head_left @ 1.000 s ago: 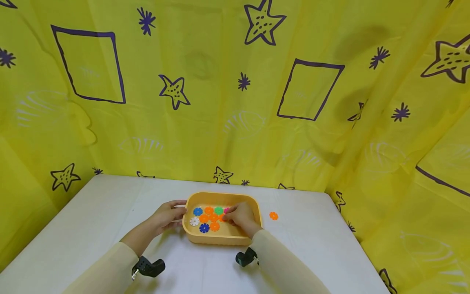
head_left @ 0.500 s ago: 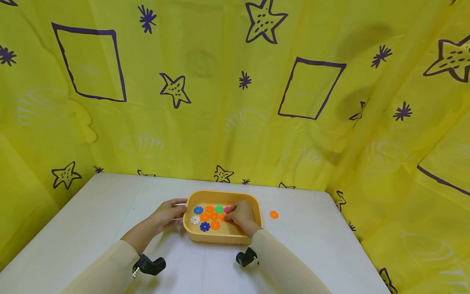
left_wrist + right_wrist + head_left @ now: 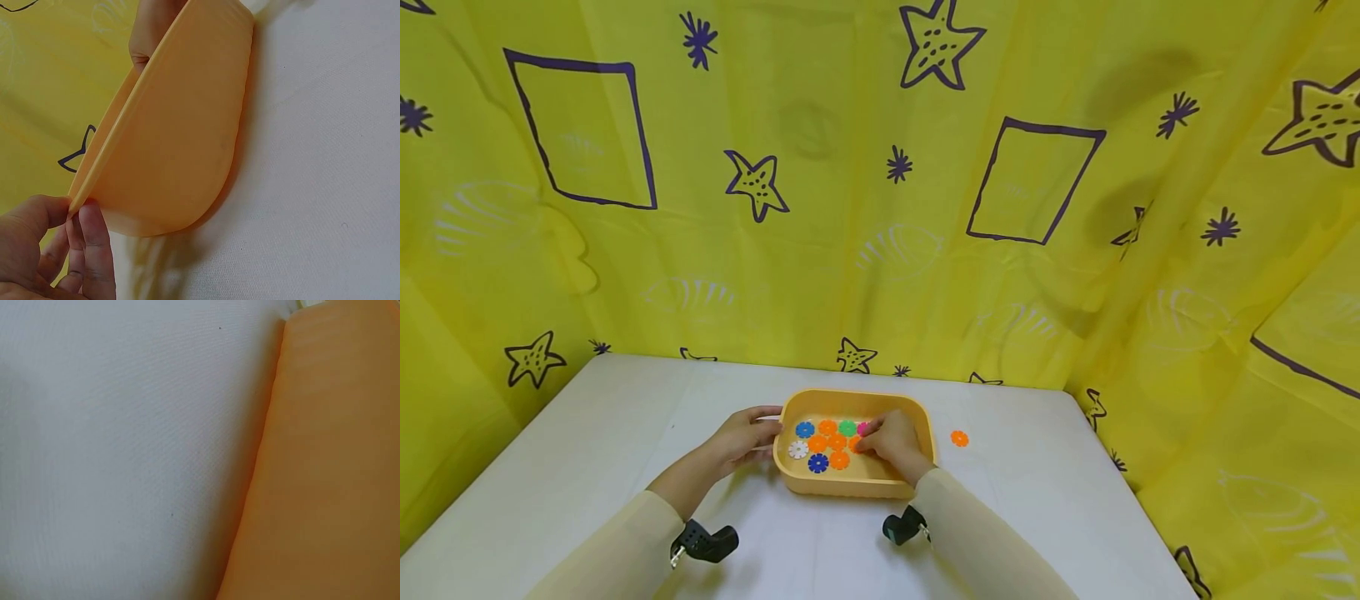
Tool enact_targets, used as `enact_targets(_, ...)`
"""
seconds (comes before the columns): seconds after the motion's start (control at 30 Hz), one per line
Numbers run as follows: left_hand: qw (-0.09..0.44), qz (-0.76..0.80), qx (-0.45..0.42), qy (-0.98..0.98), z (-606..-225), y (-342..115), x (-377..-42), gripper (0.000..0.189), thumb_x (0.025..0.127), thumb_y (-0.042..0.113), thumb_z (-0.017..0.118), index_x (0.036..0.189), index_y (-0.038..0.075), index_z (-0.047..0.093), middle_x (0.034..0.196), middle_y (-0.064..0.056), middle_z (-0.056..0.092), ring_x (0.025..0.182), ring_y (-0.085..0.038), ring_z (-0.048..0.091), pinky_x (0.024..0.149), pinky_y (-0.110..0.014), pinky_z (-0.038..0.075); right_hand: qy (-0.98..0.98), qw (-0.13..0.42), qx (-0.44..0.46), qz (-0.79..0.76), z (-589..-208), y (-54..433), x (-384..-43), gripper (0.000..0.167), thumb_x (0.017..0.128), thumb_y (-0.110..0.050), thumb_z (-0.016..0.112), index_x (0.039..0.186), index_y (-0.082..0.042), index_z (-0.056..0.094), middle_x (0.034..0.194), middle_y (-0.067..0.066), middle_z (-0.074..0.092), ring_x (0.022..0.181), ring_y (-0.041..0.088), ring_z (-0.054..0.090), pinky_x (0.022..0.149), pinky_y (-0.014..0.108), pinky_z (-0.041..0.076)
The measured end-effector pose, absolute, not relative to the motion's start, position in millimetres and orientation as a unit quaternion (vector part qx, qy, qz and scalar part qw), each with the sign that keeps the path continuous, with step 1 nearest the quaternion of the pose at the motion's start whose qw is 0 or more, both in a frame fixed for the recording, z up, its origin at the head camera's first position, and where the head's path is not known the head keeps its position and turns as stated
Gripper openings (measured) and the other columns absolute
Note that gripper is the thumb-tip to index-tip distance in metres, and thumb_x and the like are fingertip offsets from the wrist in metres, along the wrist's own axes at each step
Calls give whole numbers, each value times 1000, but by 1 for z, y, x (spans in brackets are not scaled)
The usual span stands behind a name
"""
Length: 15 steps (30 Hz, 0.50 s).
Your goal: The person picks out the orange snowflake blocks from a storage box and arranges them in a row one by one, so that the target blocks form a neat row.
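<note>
Hardly anything has shifted over the last second: both hands stay where they were, and the work remains at the same point, inside the tray. The person's left hand [image 3: 747, 437] pinches the left rim of a pale-orange, round-cornered plastic tray [image 3: 850, 489], thumb and fingers on either side of the thin edge. The right hand [image 3: 895, 442] reaches into the tray's right half, fingers bent, fingertips at a flat orange notched disc [image 3: 855, 444]; whether they pinch it or only touch it cannot be told.

A pink notched disc [image 3: 863, 428] lies just beyond, partly covered. The other discs, green, orange, white and two blues, lie left of the fingers, petal-edged and plastic-looking. Another orange disc [image 3: 960, 438] lies on the white, finely woven tabletop [image 3: 1022, 475], right of the tray. The tray's smooth wall curves down to a slightly wavy base.
</note>
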<state>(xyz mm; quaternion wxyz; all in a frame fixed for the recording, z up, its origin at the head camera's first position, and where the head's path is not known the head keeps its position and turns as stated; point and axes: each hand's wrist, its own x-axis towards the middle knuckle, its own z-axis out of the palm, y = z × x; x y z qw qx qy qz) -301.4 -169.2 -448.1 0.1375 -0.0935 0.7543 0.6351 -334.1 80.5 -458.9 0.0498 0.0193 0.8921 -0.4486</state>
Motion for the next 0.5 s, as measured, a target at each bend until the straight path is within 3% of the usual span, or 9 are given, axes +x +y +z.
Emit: enact_targets(0.5, 141, 630, -100, 757, -447, -168, -301, 52, 97, 17, 61, 144, 4, 44, 123, -21, 61, 80, -17, 64, 69, -27, 57, 901, 48, -4, -431, -458, 81, -330, 18, 70, -5, 87, 81, -2, 74, 71, 3, 64, 62, 15, 54, 57, 20, 49)
